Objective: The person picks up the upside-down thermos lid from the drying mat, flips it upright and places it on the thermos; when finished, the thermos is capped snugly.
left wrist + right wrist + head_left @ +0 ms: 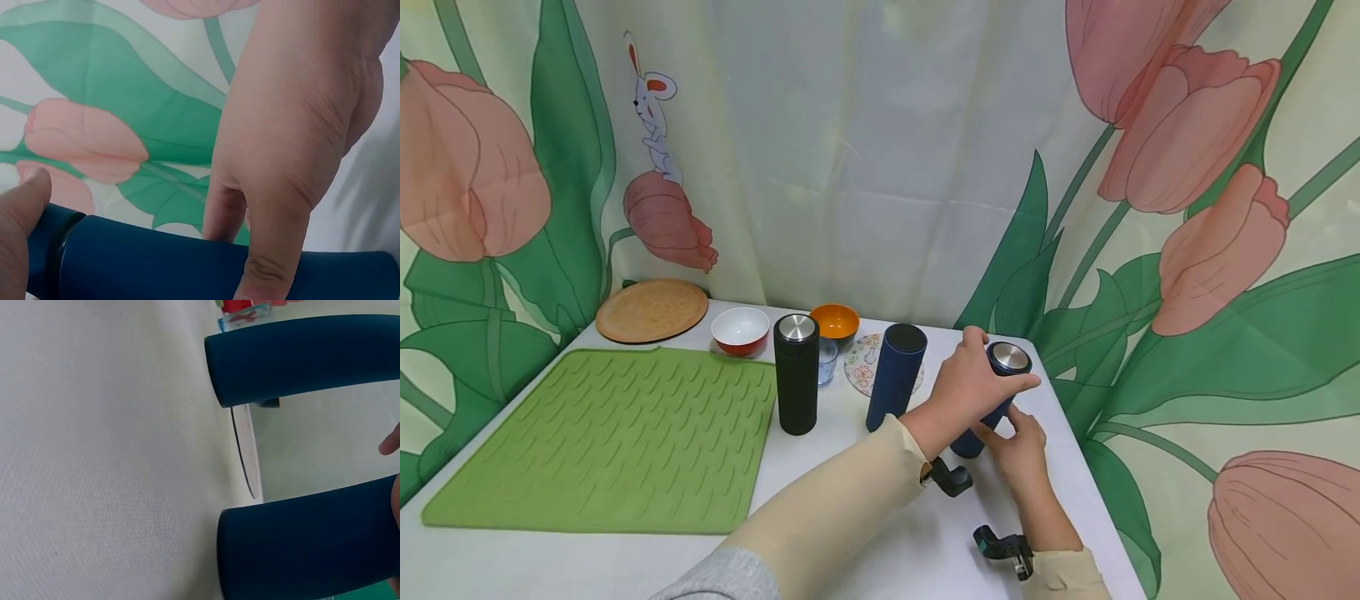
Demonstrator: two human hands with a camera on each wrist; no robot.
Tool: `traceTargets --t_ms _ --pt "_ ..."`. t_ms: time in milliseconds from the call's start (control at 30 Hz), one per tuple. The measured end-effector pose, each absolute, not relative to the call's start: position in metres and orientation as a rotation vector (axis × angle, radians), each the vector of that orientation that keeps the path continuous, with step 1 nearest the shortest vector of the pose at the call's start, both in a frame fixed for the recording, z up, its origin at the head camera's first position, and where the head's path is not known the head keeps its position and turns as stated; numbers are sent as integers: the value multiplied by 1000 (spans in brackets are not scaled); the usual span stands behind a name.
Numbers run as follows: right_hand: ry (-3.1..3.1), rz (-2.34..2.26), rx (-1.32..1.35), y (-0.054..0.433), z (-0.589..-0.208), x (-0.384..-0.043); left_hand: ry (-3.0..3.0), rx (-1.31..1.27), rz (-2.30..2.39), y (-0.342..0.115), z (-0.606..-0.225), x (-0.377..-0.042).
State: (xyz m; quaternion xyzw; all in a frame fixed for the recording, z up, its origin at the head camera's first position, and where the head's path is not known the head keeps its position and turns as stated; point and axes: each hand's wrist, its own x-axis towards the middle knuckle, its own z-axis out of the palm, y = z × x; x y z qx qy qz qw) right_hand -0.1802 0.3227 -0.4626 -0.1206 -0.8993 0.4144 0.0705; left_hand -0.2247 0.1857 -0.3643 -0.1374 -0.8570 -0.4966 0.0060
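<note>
At the right of the table in the head view stands a dark blue thermos flask (1009,357) with a silver disc on its lid. My left hand (967,379) holds it around the lid, thumb on the near side. Lower down, my right hand (1021,450) grips the body between thumb and fingers. The left wrist view shows a dark seam between lid (51,247) and body. A second blue flask (898,375) with a dark top stands to the left, with no hand on it. The fingertips behind the held flask are partly hidden.
A black flask (797,383) stands beside a green ridged mat (610,442). Behind are a red-and-white bowl (741,331), an orange bowl (835,320), a clear cup (827,362), a floral plate (859,367) and a round wooden board (652,310). A tulip-print curtain (880,167) hangs behind the table.
</note>
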Motion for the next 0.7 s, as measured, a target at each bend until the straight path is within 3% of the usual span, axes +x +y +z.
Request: traceTargets --t_ms 500,700 --pt "-2675 1282 -385 325 -462 -179 -2676 -737 -1477 173 -362 -231" --pt "-2686 1289 -386 323 -461 -179 -2707 -685 -1475 174 -363 -231"
